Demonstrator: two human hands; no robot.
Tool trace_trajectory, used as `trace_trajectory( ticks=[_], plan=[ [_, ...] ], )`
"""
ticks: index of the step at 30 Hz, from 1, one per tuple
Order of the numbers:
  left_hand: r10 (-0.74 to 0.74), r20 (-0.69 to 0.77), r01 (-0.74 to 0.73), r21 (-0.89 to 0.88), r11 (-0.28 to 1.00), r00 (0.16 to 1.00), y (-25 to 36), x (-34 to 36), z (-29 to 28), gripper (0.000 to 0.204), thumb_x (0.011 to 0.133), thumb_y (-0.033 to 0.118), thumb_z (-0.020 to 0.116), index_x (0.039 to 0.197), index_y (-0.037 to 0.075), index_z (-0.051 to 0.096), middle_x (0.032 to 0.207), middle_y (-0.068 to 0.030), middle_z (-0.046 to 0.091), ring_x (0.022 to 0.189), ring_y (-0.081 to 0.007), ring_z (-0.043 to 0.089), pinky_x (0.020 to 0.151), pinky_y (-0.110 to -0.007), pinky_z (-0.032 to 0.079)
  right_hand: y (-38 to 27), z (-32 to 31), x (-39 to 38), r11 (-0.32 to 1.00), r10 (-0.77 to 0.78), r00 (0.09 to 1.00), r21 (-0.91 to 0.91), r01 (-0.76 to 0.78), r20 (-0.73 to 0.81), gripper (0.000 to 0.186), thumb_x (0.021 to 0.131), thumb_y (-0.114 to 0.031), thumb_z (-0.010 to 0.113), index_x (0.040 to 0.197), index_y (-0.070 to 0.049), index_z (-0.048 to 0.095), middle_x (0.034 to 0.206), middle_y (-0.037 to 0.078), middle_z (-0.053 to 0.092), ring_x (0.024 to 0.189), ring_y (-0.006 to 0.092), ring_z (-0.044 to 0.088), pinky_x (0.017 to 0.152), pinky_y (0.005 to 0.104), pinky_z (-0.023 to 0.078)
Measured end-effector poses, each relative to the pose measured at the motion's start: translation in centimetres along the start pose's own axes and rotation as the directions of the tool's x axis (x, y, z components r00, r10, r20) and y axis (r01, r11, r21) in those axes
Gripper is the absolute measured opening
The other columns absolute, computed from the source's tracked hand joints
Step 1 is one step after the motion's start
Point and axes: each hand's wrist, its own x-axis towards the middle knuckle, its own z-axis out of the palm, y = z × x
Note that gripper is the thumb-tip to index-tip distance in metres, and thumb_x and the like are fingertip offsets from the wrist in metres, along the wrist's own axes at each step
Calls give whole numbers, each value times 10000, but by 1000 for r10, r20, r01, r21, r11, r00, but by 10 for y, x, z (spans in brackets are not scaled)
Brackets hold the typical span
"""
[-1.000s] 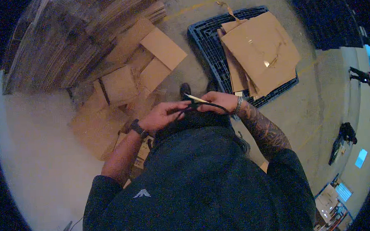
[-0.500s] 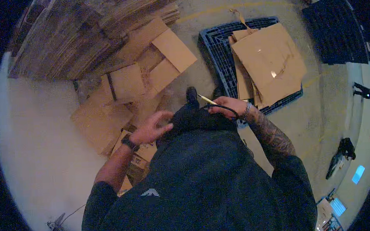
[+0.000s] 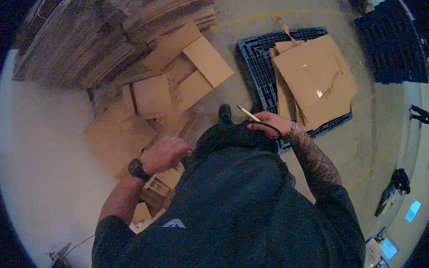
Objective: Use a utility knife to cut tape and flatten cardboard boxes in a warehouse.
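Right hand (image 3: 273,124): gripping slim yellow stick (image 3: 250,114)
Left hand (image 3: 165,154): curling, hold unclear
Dark latticed pallet (image 3: 262,60): bearing flat brown cardboard (image 3: 312,74)

Dim light; heavy grain throughout. Small glare spot (image 3: 319,94) on the cardboard (image 3: 310,70) atop the pallet (image 3: 255,55). Bright bluish patch (image 3: 412,211) well right of the pallet. Left hand (image 3: 165,154), left of the pallet, slightly blurred. Rim black; straight edges bow.

There are two hands (image 3: 165,154) (image 3: 274,123), one yellow pen-like tool (image 3: 250,114) and one watch (image 3: 138,169)
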Motion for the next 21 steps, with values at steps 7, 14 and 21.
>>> trace_trajectory(
  ticks=[7,14,21],
  plan=[
    [522,-176,-420,409,810,835,-17,105,-26,154,885,197,569,1024,134,582,992,-60,612,934,-255,585,832,-400,466,16,-12,7,986,-165,985,-28,164,-57,298,923,-338,671,958,-45,634,654,-29,531,589,59,495,515,244,398],
    [793,53,-718,463,519,607,12,214,-9,206,854,187,579,1053,145,607,998,-42,624,958,-220,611,879,-384,474,0,-12,-20,965,-213,941,96,245,-261,373,802,-300,808,1032,-41,669,854,-36,607,782,66,546,732,236,452],
    [477,283,-544,244,803,832,27,223,-26,137,942,198,561,1020,99,615,931,-84,628,900,-270,615,792,-397,492,-9,-5,-41,962,-79,974,240,131,-213,418,840,-380,759,1048,-23,692,927,40,702,901,106,612,845,271,470]
  ],
)
